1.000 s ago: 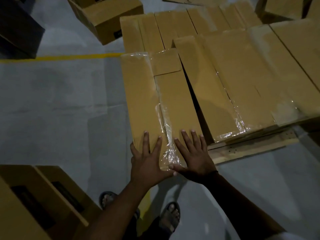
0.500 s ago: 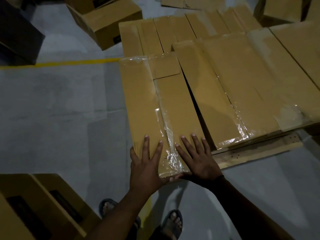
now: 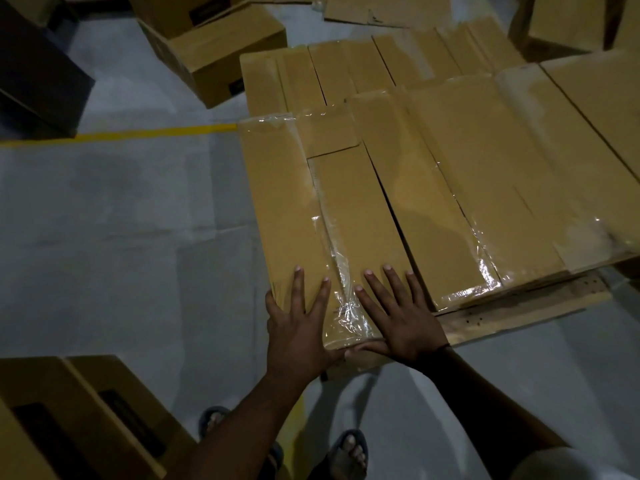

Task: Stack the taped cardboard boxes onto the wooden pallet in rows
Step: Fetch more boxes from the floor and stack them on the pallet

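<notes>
On taped box (image 3: 284, 202), fingers (image 3: 297, 289) spread flat

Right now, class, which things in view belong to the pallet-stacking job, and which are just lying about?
Belongs: taped cardboard box under the left hand and right hand; wooden pallet; rows of boxes on it.
Lying about: near carton at lower left; far carton at top; yellow floor line.

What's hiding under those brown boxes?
A wooden pallet. Only its front edge pokes out below the boxes. The rest is covered by them, so I cannot tell how far back it goes.
</notes>
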A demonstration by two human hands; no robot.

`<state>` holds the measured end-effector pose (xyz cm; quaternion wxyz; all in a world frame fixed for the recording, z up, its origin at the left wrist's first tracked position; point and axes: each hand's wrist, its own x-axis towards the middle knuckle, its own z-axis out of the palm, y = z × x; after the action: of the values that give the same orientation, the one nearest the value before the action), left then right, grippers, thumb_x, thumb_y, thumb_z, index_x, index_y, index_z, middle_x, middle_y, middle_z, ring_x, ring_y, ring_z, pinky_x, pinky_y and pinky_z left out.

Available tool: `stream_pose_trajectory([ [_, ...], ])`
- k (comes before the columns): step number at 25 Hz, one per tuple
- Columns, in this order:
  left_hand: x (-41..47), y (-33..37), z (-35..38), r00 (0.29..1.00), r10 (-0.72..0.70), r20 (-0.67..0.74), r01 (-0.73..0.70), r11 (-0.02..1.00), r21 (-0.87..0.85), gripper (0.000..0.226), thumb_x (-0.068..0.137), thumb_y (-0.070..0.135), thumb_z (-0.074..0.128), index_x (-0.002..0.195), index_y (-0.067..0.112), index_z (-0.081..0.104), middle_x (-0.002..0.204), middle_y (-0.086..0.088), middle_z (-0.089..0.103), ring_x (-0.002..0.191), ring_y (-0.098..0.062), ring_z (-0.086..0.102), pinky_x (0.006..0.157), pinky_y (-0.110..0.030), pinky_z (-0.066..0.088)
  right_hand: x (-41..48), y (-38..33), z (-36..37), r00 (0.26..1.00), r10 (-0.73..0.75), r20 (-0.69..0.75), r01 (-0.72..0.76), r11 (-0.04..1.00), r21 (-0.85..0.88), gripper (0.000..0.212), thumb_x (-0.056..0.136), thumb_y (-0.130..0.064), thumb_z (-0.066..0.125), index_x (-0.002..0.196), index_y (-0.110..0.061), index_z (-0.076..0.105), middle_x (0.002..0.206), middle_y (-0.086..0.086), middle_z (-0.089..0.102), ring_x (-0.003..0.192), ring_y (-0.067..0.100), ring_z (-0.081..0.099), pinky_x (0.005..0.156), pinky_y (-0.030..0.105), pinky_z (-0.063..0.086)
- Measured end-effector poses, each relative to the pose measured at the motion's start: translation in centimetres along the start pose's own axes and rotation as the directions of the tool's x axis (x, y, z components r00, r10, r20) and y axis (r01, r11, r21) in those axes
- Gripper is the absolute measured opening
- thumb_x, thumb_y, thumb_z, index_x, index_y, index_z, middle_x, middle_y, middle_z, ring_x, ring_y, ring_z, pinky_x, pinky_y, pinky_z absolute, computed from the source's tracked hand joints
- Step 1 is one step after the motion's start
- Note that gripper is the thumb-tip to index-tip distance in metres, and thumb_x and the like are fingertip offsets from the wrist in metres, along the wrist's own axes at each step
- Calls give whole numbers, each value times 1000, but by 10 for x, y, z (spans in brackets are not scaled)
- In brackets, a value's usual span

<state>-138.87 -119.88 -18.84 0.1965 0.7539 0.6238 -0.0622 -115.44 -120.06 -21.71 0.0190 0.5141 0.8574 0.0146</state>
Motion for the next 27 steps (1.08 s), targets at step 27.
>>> stream_pose_trajectory([
  [27,-5,0,0,999,19,-33,-19,1000,-3,137,54,105,49,162,43,-8,167,-5,-31,145,-57,-10,111,-73,23,-17,10,-9,998,0,65,-2,1000,19,90,93,-72,46,161,-19,21,169,8,10,156,31,7,120,59,20],
])
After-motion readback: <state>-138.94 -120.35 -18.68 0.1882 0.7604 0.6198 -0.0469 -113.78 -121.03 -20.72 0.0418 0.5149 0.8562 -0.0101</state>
